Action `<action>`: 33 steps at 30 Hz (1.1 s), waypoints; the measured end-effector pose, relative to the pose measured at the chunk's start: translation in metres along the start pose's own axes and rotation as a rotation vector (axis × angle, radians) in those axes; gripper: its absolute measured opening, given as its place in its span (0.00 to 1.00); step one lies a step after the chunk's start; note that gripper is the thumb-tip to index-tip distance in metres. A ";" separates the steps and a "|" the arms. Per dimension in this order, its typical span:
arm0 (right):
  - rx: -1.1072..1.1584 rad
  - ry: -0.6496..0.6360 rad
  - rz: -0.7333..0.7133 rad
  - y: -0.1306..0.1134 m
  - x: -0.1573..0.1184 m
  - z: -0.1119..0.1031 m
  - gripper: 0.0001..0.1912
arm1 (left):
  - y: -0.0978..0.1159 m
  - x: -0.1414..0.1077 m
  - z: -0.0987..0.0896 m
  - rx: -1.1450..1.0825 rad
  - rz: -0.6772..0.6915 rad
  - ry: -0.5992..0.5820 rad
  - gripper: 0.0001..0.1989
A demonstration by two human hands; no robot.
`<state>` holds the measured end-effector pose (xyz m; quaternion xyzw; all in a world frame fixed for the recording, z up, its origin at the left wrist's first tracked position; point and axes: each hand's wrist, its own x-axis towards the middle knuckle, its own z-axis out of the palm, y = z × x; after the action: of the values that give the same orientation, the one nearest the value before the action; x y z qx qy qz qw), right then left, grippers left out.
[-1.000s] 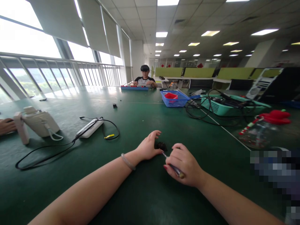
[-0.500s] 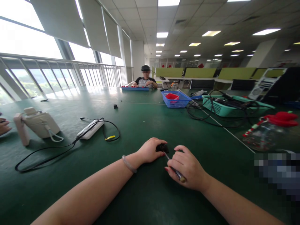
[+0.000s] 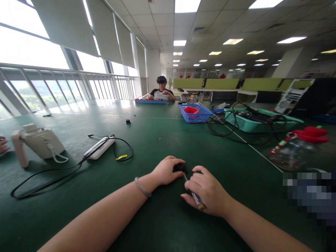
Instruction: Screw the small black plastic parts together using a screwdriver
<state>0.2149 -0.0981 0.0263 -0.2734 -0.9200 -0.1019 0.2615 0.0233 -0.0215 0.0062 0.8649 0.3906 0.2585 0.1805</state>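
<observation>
My left hand (image 3: 168, 170) grips a small black part (image 3: 180, 168) against the green tabletop, thumb on the near side and fingers on the far side. What kind of part it is I cannot make out. In my right hand (image 3: 208, 190) is a screwdriver (image 3: 197, 200) with a thin metal shaft and a clear handle, its end pointing toward me. The shaft slants up and left, and its tip meets the near right side of the black part. The exact contact point is too small to see.
Left of my arms lie a white power bank (image 3: 101, 148) with a black cable and a beige bag-like object (image 3: 43, 143). Right stand a blue basket (image 3: 195, 117), a green basket (image 3: 237, 121) with cables, and a glass jar (image 3: 295, 154). A person (image 3: 160, 91) sits across the table.
The view has shifted slightly. My right thumb has moved a little away from the screwdriver handle, and the handle sits slightly lower. My left hand keeps its hold on the black part.
</observation>
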 end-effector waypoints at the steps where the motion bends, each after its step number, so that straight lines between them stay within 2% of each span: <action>1: -0.003 -0.026 -0.006 0.000 0.000 0.001 0.11 | 0.000 0.000 0.000 0.003 0.002 -0.003 0.22; 6: 0.003 -0.181 -0.044 -0.002 0.003 0.001 0.09 | -0.002 0.001 0.001 0.014 0.006 -0.005 0.20; 10: 0.014 -0.212 -0.026 -0.003 0.005 0.001 0.08 | -0.002 0.001 0.001 0.009 0.014 -0.010 0.19; 17: -0.002 -0.076 0.027 -0.001 0.003 0.001 0.12 | -0.001 0.001 0.000 0.014 0.004 -0.014 0.20; 25: -0.043 0.050 0.032 0.000 0.001 0.003 0.11 | -0.002 0.001 0.002 0.021 -0.049 -0.012 0.25; 29: -0.056 0.073 0.015 0.000 0.002 0.003 0.11 | -0.002 0.001 0.003 0.024 -0.074 0.017 0.27; 33: -0.057 0.080 0.007 0.000 0.002 0.002 0.11 | -0.003 0.001 0.004 0.033 -0.067 0.031 0.23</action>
<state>0.2125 -0.0967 0.0263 -0.2796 -0.9046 -0.1380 0.2905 0.0248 -0.0196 0.0019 0.8501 0.4263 0.2592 0.1686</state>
